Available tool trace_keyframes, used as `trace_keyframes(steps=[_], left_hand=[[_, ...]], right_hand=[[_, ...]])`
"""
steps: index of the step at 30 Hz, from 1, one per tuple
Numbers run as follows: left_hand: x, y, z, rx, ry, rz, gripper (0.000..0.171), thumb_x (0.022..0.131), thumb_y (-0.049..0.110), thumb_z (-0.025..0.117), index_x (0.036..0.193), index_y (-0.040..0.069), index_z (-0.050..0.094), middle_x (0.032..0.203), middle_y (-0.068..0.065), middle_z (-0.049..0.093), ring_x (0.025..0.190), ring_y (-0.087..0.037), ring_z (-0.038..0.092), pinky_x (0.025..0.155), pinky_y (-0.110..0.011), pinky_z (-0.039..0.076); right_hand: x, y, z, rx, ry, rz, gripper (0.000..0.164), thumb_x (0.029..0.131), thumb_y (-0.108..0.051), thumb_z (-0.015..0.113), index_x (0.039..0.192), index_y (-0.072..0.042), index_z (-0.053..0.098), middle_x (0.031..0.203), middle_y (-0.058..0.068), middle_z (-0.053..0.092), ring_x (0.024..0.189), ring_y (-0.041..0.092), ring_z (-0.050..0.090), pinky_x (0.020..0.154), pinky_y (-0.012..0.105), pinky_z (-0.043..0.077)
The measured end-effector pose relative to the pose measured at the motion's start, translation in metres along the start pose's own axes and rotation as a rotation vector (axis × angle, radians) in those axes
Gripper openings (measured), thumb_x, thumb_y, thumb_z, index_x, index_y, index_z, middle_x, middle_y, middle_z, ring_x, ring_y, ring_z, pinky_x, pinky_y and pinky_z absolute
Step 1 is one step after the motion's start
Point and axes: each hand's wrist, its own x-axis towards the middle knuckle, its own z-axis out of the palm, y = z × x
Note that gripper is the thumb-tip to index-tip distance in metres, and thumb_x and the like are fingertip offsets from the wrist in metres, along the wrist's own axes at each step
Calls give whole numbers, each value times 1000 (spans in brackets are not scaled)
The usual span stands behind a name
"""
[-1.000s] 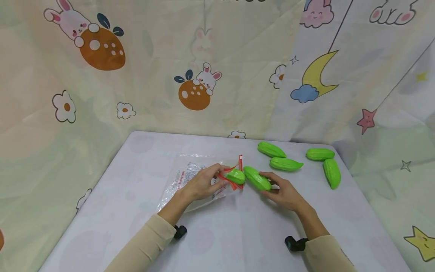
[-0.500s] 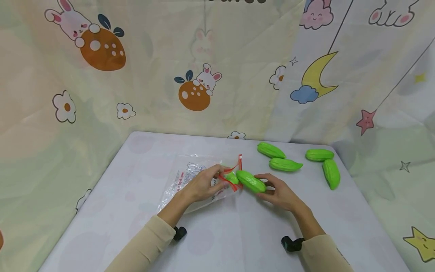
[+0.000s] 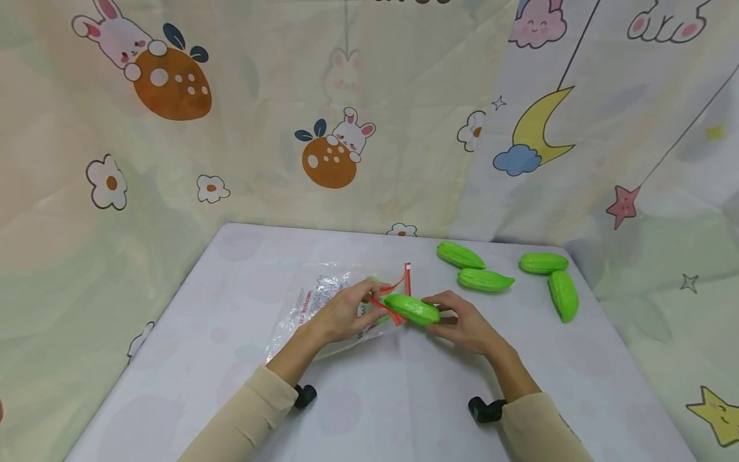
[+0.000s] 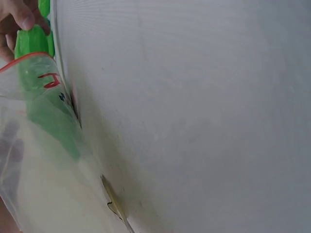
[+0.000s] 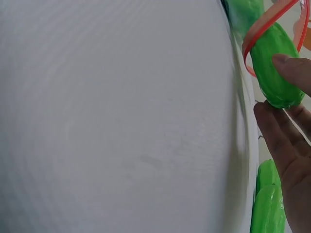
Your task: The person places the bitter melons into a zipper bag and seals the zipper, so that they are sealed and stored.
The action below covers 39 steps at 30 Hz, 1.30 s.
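A clear zip bag [image 3: 314,314] with a red-edged mouth lies on the table, and my left hand [image 3: 346,314] holds it at that mouth. My right hand [image 3: 458,321] pinches the right end of a green ridged gourd [image 3: 412,309], thumb on one side and fingers on the other. The gourd's far end is inside the red rim. Through the plastic in the left wrist view, the green shape [image 4: 53,121] reaches down into the bag. Bits of green show behind my left fingers in the head view, mostly hidden. The right wrist view shows the red zip strip [image 5: 267,29] around the gourd.
Two like gourds, one upper [image 3: 460,255] and one lower [image 3: 485,280], lie behind my right hand. Another pair [image 3: 543,262] lies near the table's right edge. A patterned cloth [image 3: 260,147] hangs behind the white table [image 3: 173,385].
My right hand has moved left with the gourd, bringing its end into the bag's mouth. The green gourd seen at the mouth earlier has slid deeper into the bag. My left hand stays put.
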Motion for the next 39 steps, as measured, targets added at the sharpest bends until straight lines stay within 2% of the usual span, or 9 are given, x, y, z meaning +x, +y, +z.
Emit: trace_keyframes(steps=[3,8,10,15,21,25,32,39], left_hand=[[0,1,0,2,5,4,34,98,28,73,124,11,58,138,2,65,101,-12,65,84,-40,59],[1,3,2,11,1,18,40,98,29,72,130,12,56,139,4,64,104,-12,66,90,-32,57],[2,3,3,18,-6,7,36,99,31,71,127,14,57,141,5,63,107,-11,66,91,-30,56],[1,2,3,21,-14,-18,34,99,32,70,126,15,57,143,7,61,108,-12,67,92,-31,56],[1,2,2,20,-8,-14,37,98,28,72,129,13,57,139,4,63,107,-12,66,92,-31,56],[5,3,4,4,-9,-4,36,99,27,71,128,12,57,139,1,64,106,-12,67,92,-30,56],[8,5,5,0,-24,-31,43,100,29,69,138,16,54,129,-2,67,106,-12,67,92,-30,57],[2,4,3,8,-16,-54,36,100,30,69,130,15,56,143,6,61,108,-12,67,94,-31,56]], right_hand=[[1,-2,0,-3,5,-19,54,85,-8,84,135,-14,64,128,5,65,110,30,63,88,47,60],[1,-5,0,-2,1,22,50,86,-10,83,132,-16,64,128,2,68,109,28,64,90,43,60],[2,-4,1,12,-6,18,48,87,-9,83,130,-16,64,128,3,67,110,29,65,91,44,59],[6,-2,5,40,-18,-25,45,88,-5,81,129,-12,66,126,8,63,113,33,64,95,49,57],[9,0,7,48,-13,-28,42,88,-3,79,127,-12,67,123,8,63,112,34,65,97,52,56],[9,0,6,39,1,-18,43,86,0,80,125,-13,68,122,5,65,112,32,66,95,49,57],[12,2,5,23,1,-2,41,89,-1,77,127,-14,68,125,1,69,112,28,67,94,40,58],[16,5,6,41,-13,-4,33,93,-3,74,124,-14,72,131,7,68,112,27,69,93,36,59]])
